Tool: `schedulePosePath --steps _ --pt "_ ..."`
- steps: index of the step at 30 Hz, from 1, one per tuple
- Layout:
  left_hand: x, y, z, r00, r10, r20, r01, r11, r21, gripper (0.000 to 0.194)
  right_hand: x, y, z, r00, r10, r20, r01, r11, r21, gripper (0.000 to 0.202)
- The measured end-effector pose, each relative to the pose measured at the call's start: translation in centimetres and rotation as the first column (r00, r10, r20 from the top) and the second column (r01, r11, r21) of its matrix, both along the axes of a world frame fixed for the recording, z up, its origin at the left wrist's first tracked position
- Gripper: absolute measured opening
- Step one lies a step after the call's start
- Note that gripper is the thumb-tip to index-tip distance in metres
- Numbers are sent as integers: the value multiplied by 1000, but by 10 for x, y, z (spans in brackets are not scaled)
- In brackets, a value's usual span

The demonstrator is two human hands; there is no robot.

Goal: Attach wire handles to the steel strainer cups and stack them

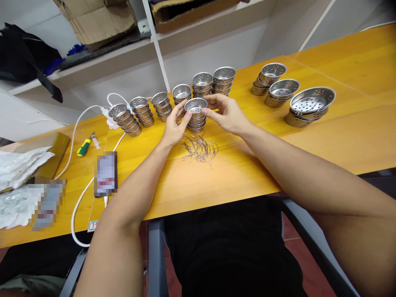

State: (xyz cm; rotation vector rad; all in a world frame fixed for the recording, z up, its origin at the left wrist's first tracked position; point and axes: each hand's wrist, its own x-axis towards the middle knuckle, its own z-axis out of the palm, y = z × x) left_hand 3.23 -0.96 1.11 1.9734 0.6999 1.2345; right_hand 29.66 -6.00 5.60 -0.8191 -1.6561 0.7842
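Observation:
Between my hands stands a stack of small perforated metal strainer cups; the top strainer cup (196, 108) is gripped at its rim from both sides. My left hand (176, 123) has thumb and fingers closed on its left edge. On the opposite edge, my right hand (227, 113) pinches with the thumb in front and the fingers behind. Just in front of the stack lies a loose heap of thin bent wires (199, 148). Behind my hands, more stacks of the same cups (202, 84) stand in a row.
Larger oval strainer baskets (312, 101) are stacked at the right. Left on the wooden table (247, 173) are a phone (106, 174) on a white cable, a green-yellow screwdriver (83, 147) and plastic bags (21, 169). Shelves with cardboard boxes (99, 22) rise at the back.

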Motion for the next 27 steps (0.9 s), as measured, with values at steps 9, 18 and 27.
schedulePosePath --steps 9,18,27 --pt "0 -6 8 1000 11 -8 -11 1000 1 90 3 4 4 999 48 -4 -48 999 -2 95" --pt "2 -3 3 1000 17 -6 -17 1000 -9 90 3 3 7 998 61 1 -61 998 3 93" --pt "6 -2 0 999 19 27 -18 1000 -22 93 2 4 5 999 36 17 -37 999 12 96"
